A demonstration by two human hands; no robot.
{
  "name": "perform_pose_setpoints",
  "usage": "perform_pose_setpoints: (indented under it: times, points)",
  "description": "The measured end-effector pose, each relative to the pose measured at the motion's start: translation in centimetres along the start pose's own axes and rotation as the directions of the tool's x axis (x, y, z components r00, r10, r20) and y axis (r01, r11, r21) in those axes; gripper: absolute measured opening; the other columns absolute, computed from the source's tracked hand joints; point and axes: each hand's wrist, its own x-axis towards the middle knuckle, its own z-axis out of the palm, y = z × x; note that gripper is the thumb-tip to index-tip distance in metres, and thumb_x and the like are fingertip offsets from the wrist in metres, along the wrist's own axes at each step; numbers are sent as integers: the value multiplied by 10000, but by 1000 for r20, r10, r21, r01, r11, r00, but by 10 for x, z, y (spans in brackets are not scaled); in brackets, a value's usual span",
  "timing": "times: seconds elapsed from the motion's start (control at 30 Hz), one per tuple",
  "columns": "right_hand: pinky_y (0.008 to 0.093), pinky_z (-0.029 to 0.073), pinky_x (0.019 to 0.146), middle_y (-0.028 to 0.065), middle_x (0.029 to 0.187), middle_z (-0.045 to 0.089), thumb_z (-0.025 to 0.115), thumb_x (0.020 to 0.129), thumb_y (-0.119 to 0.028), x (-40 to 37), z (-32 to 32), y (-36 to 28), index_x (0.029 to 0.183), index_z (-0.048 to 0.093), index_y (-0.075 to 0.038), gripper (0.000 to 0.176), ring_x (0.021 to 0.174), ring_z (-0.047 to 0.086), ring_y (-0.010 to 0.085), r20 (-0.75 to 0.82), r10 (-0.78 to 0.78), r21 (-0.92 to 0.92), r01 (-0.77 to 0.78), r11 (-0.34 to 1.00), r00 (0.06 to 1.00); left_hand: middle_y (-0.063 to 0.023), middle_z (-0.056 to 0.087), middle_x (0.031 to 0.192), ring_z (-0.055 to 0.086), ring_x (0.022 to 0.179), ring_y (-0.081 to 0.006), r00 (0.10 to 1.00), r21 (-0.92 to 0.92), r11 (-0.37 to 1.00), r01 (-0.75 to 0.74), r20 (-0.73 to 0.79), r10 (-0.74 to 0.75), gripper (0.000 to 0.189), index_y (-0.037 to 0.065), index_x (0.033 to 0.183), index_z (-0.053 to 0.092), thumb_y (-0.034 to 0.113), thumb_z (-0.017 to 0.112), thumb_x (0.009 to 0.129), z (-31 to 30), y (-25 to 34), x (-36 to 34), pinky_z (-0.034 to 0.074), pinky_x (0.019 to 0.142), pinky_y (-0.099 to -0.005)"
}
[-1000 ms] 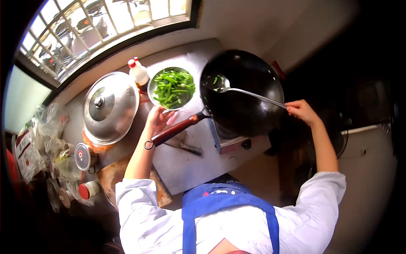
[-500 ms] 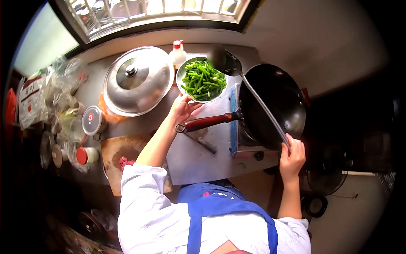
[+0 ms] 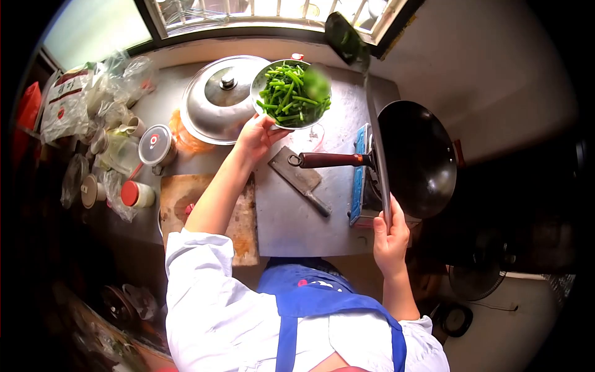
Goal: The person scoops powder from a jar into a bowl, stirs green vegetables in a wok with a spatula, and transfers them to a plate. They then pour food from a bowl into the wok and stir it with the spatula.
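Note:
My left hand (image 3: 255, 135) grips the near rim of a pale bowl (image 3: 253, 94) and holds it up, slightly tilted. Chopped green leafy stalks (image 3: 285, 96) fill the bowl; a blurred patch covers part of them. My right hand (image 3: 390, 240) is closed round the lower handle of a long metal wok spatula (image 3: 376, 139), its dark head raised near the window. Behind that handle a black wok (image 3: 418, 158) sits on a blue-sided stove (image 3: 357, 186), its wooden handle (image 3: 328, 160) pointing left. Below that handle lies a cleaver (image 3: 297, 173) on the counter.
A domed steel lid (image 3: 207, 102) lies behind the bowl. A wooden cutting board (image 3: 242, 217) is under my left forearm. Lidded jars (image 3: 130, 193), a lidded container (image 3: 156, 146) and plastic bags (image 3: 133, 80) crowd the left side. A barred window (image 3: 266, 9) is at the back.
The bowl of greens has risen off to the upper left, now overlapping the lid. The spatula's head has swung up and away from the bowl, while my right hand moved left. More of the cleaver shows.

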Motion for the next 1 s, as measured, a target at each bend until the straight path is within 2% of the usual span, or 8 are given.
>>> perform_pose_setpoints:
  times: [0.23,0.3,0.37,0.43,0.53,0.77,0.9,1.0]
  points:
    - [186,472,595,65,865,651,545,983,-62,-21,6,-8,1246,474,24,286,679,598,72,-81,-76,450,104,887,994,-192,603,1154,644,1044,-346,997,-152,986,-69,22,73,313,-55,1175,476,-7,424,869,-8,17,-54,553,973,-499]
    - [184,404,515,1,750,595,536,974,-53,-32,-4,-1,1188,493,-2,224,547,483,43,212,-68,560,-64,826,975,-193,614,1157,648,1038,-348,994,-150,983,-105,-3,106,334,-55,1196,479,3,426,871,-14,14,-78,546,977,-502]
    - [190,345,495,-27,666,513,556,975,-79,-43,-9,5,1158,552,-18,193,528,427,31,377,-37,337,-100,936,925,-195,621,1181,648,1052,-354,992,-144,983,-118,19,122,367,-56,1225,479,12,427,868,-22,8,-110,531,994,-501]
    - [182,278,469,-78,643,450,550,996,-107,-65,-13,5,1230,555,-8,255,511,390,3,379,-122,406,-46,913,917,-200,636,1188,645,1083,-370,992,-93,988,-120,-40,117,408,-65,1264,474,14,425,867,-22,-1,-157,518,1011,-490]
    - [177,243,436,-79,577,443,526,1027,-216,-103,-20,17,1329,544,10,378,447,363,6,532,-52,552,-299,779,845,-204,641,1178,654,1066,-375,992,-175,978,-111,-85,97,407,-57,1274,477,20,427,878,-45,-42,-208,531,991,-485]
    - [181,257,409,-62,550,458,499,1031,-211,-184,-45,45,1321,551,25,378,417,381,15,601,-89,573,-350,742,795,-221,624,1185,671,1033,-373,976,-94,993,-69,-211,48,406,-50,1275,478,21,430,878,-64,-139,-305,566,918,-496]
    - [203,346,484,-65,595,459,524,1013,-203,-232,-36,99,1228,617,0,310,518,424,23,621,98,282,-338,898,778,-196,629,1188,665,1041,-352,973,-135,990,-49,-232,17,418,-33,1272,490,4,460,857,-73,-205,-306,552,932,-495]
    - [205,367,501,-54,616,484,545,1002,-191,-259,-42,109,1183,636,-4,276,545,445,24,578,152,322,-395,860,802,-217,633,1165,671,1020,-351,973,-185,982,42,-217,-83,430,-47,1271,482,-18,452,843,-90,-263,-274,563,906,-492]
